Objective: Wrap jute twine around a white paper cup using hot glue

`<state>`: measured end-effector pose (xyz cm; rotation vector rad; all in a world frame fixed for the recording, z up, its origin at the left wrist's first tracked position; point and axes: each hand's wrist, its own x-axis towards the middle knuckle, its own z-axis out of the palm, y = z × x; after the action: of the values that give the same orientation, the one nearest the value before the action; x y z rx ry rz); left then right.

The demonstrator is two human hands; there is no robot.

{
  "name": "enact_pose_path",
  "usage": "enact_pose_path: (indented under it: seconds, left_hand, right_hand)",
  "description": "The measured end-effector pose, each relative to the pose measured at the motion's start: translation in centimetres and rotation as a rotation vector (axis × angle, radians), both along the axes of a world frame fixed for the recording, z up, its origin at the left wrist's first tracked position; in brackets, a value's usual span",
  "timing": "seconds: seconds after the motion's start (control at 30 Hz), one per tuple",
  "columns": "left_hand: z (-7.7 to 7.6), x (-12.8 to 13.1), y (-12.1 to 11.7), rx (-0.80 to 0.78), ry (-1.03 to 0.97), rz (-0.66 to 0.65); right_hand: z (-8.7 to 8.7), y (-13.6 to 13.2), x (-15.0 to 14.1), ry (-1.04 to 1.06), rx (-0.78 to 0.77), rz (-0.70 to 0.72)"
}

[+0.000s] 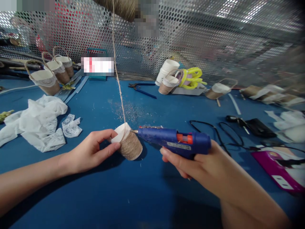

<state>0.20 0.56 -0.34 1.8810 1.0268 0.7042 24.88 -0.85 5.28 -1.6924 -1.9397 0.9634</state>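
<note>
Left hand (pixel 89 152): my finger and thumb pinch the tilted cup (pixel 132 148), near centre-left | Right hand (pixel 194 165): I grip the glue gun (pixel 164 138), tip at the twine (pixel 118 83) wrap's edge | Technique: steady cup, sparing glue, fingertips clear, I judge.

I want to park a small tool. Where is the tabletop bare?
The widest bare tabletop is nearside of the wrapped cup, between left hand and right hand. A smaller patch lies between the pliers and black cord. White lace crowds the left.
</note>
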Motion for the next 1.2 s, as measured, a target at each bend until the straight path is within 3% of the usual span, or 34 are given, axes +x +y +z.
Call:
enact_pose_path:
  seconds: [0.13, 0.23, 0.4, 0.6, 0.87, 1.2]
  left_hand:
    - [0.0, 0.0, 0.0, 0.008, 0.011, 0.001]
    - [0.0, 0.0, 0.0, 0.017, 0.022, 0.005]
    - [0.1, 0.0, 0.0, 0.014, 0.026, 0.0]
    - [0.2, 0.0, 0.0, 0.007, 0.032, 0.001]
    - [0.1, -0.1, 0.0, 0.007, 0.037, -0.006]
    - [0.2, 0.0, 0.1, 0.023, 0.037, -0.011]
  right_hand:
    - [0.5, -0.7, -0.8, 0.099, -0.015, -0.038]
    - [0.7, -0.7, -0.9, 0.037, -0.034, -0.091]
    - [0.5, -0.3, -0.5, -0.014, -0.033, -0.027]
    - [0.8, -0.8, -1.1, 0.085, -0.049, -0.087]
    - [0.5, 0.1, -0.3, -0.01, -0.04, -0.023]
    - [0.9, -0.9, -1.2, 0.125, -0.043, -0.113]
